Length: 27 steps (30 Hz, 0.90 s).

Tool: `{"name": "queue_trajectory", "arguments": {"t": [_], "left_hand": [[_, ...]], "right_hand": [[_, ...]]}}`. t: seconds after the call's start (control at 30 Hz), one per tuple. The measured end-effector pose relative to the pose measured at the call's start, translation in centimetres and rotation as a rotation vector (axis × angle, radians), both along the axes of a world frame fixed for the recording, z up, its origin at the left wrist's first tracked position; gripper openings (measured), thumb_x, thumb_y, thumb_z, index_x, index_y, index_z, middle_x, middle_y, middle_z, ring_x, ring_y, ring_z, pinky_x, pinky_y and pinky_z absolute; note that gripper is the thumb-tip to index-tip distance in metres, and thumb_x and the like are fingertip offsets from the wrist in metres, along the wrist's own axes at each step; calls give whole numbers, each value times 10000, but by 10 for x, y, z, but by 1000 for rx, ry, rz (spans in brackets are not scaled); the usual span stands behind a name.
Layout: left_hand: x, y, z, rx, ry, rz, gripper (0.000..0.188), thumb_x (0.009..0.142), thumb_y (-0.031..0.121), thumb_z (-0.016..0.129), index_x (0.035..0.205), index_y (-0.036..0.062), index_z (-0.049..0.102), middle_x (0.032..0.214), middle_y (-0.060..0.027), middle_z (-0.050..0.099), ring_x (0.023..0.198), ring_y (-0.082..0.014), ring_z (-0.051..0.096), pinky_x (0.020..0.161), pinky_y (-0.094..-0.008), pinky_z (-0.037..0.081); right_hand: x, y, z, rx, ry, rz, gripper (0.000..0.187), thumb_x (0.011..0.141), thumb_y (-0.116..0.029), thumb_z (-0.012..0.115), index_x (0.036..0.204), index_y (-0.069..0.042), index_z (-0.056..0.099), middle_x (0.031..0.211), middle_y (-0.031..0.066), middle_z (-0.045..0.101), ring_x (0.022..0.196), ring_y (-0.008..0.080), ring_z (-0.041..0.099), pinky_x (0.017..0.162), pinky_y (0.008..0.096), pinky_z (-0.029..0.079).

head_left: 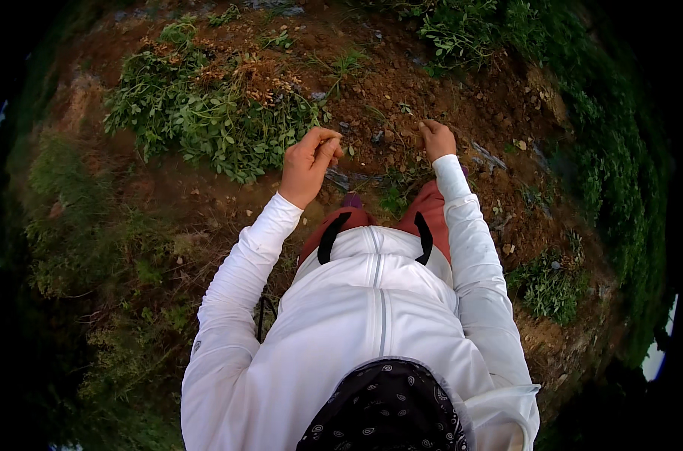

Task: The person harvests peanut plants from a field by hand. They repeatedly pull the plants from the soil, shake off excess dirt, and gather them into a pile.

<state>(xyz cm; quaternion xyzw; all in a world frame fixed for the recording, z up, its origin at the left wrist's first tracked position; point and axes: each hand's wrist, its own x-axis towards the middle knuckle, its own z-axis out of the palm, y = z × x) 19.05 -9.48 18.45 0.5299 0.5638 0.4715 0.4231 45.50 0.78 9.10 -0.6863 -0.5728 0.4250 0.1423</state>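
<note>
My left hand [309,167] is raised in front of me, thumb and fingers brought together in a pinch. Anything between those fingertips is too small to make out. To its left lies a heap of uprooted leafy plants [221,128], which look like peanut plants. Tan pods and roots [259,79] show along the heap's far side. Apart from the left one, my right hand [437,140] hovers over the reddish soil [386,98] with its fingers curled in. What it holds, if anything, is hidden.
Scraps of plastic film [489,155] lie in the soil to the right. A smaller plant heap [553,289] sits at the lower right, and green growth [462,37] stands at the far right. Weeds [78,218] cover the left side. My red trousers [430,207] are just below the hands.
</note>
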Motion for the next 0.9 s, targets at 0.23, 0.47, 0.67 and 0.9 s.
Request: {"name": "queue_trajectory", "arguments": {"t": [0.23, 0.47, 0.67, 0.9], "left_hand": [[-95, -2, -20, -320, 86, 370, 247, 923, 164, 568, 1136, 62, 639, 785, 38, 554, 658, -48, 431, 568, -235, 384], [-225, 73, -51, -309, 229, 618, 454, 919, 171, 580, 1353, 113, 459, 1160, -80, 595, 709, -102, 497, 636, -267, 444], [-200, 119, -53, -554, 209, 551, 758, 897, 214, 605, 1477, 160, 121, 1425, -188, 331, 1224, -376, 439, 948, -477, 450], [-62, 159, -124, -478, 336, 239, 459, 869, -4, 570, 1314, 43, 470, 998, -85, 609, 844, -188, 582, 790, -327, 477]], "right_hand": [[-5, -16, 24, 137, 39, 51, 308, 869, -250, 564, 1118, -85, 643, 924, 176, 673, 855, 328, 642, 780, 407, 496], [-30, -17, 44, 228, 67, 137, 709, 880, -338, 577, 1447, -117, 213, 1453, 212, 214, 1182, 392, 468, 985, 420, 411], [-19, -25, 58, 430, 61, 34, 579, 854, -150, 608, 1370, -108, 351, 1369, 190, 350, 1168, 364, 478, 948, 418, 439], [45, -23, 57, 468, 42, -241, 109, 885, -158, 564, 913, -53, 567, 622, 84, 615, 702, 284, 614, 1010, 463, 345]]}}
